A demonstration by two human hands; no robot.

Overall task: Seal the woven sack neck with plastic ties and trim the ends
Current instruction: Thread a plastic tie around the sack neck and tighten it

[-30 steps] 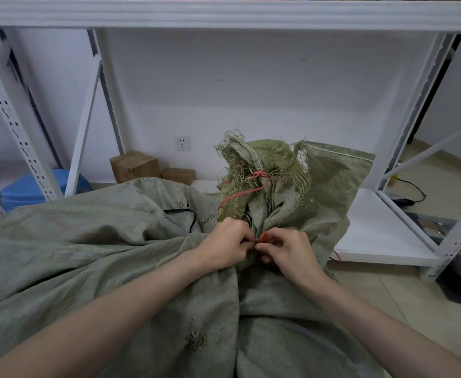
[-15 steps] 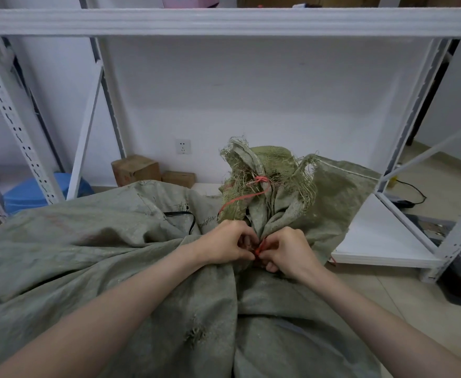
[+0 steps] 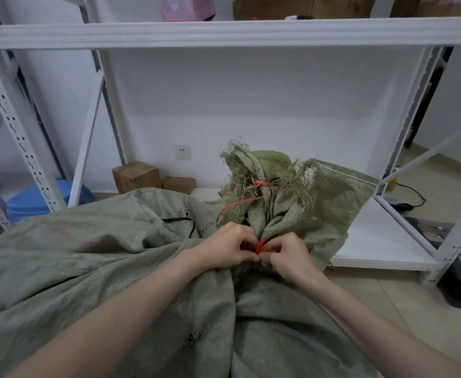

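A white metal shelving rack (image 3: 224, 31) spans the back of the view, its upper shelf carrying cardboard boxes and a pink box that are cut off by the top edge. In front of it a large olive-green woven sack (image 3: 87, 268) lies slumped across the floor and fills the lower half of the view. Its gathered neck (image 3: 267, 208) stands upright near the middle, with frayed ends fanning out at the top. The rack's low white shelf board (image 3: 374, 241) sits just behind and to the right of the neck. A blue plastic container (image 3: 30, 197) rests at the far left behind a rack post. Two small brown cardboard boxes (image 3: 136, 175) stand against the wall under a wall socket (image 3: 183, 152). The left hand (image 3: 224, 246) and right hand (image 3: 286, 255) meet at the base of the neck, fingers curled, their fingertips pinching a red plastic tie (image 3: 260, 244) between them, its short end sticking up. A thin black cable (image 3: 185, 222) loops on the sack just left of the hands. Higher on the neck a second red tie (image 3: 260, 183) is knotted round the frayed cloth, its tail trailing down to the left.
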